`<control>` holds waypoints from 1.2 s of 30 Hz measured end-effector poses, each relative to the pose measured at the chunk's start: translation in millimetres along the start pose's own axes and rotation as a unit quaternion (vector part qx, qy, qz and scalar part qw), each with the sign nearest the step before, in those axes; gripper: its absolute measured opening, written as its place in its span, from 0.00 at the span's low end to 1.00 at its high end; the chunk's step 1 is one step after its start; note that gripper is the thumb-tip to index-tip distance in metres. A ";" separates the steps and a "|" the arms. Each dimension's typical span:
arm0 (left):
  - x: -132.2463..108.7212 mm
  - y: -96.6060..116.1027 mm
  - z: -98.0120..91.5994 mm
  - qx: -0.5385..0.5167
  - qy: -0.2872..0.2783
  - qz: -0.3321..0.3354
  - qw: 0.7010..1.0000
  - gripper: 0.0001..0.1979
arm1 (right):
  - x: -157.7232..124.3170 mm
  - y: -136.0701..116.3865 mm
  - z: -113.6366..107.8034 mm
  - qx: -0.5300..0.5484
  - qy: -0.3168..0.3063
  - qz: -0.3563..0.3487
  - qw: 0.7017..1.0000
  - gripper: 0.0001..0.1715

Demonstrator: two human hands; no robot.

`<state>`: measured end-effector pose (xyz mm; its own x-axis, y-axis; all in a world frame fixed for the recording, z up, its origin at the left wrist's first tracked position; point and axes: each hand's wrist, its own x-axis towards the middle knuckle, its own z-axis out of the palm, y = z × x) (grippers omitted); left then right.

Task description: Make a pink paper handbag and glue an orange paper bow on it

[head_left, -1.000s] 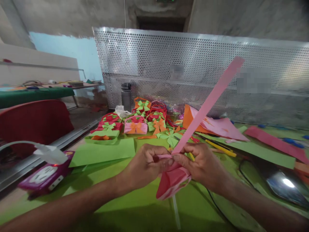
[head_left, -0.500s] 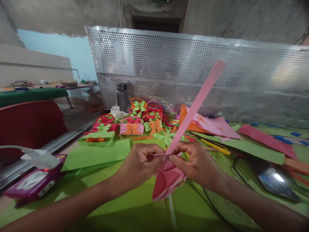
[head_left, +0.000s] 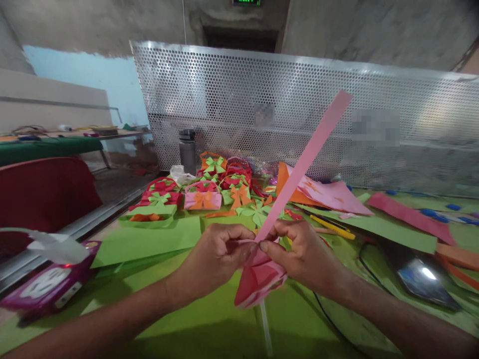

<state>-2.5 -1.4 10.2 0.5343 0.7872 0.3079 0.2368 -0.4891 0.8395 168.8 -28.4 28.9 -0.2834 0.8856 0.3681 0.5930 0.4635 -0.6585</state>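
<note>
a green-covered surface [head_left: 209, 324] runs back to a perforated metal panel [head_left: 232, 99]. over it, the left hand [head_left: 223, 257] pinches the edge of a pink-and-red folded piece [head_left: 258, 286], while the right hand [head_left: 299, 249] is closed on the lower end of a pink strip [head_left: 305, 162] that slants up past both. the two pinches sit close together, seemingly to keep strip and piece steady against each other. left of the left hand lies a green sheet [head_left: 149, 242]; beyond it stand small bags [head_left: 203, 201] with bows, perhaps grouped by kind. right of the right hand rest a yellow tool [head_left: 333, 227] and, farther out, a dark glossy device [head_left: 424, 284]. the hands cover where strip and piece meet, so whether they are joined cannot be told; the blurred piece's inside is hard to make out.
</note>
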 end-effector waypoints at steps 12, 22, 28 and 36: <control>2.4 -0.7 -2.2 0.010 0.024 -0.048 0.999 0.09 | 0.0 0.3 -0.9 -0.008 0.013 0.009 1.000 0.08; 12.7 -9.1 -10.1 -0.198 0.020 -0.073 0.977 0.18 | 5.6 11.3 -15.6 0.124 0.096 0.017 0.987 0.07; 15.5 -19.6 -13.1 -0.111 0.034 -0.034 0.993 0.08 | 9.2 21.0 -9.1 0.236 0.086 0.024 0.968 0.07; 14.9 -4.1 -23.3 0.055 0.272 0.030 0.960 0.13 | 7.0 19.1 -9.4 0.144 0.189 -0.035 0.971 0.05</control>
<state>-14.4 21.1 21.8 0.0540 0.8213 0.5680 0.3184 -0.5533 0.7697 185.2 -13.6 25.0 0.0131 0.8020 0.5971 0.3320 0.5598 -0.7592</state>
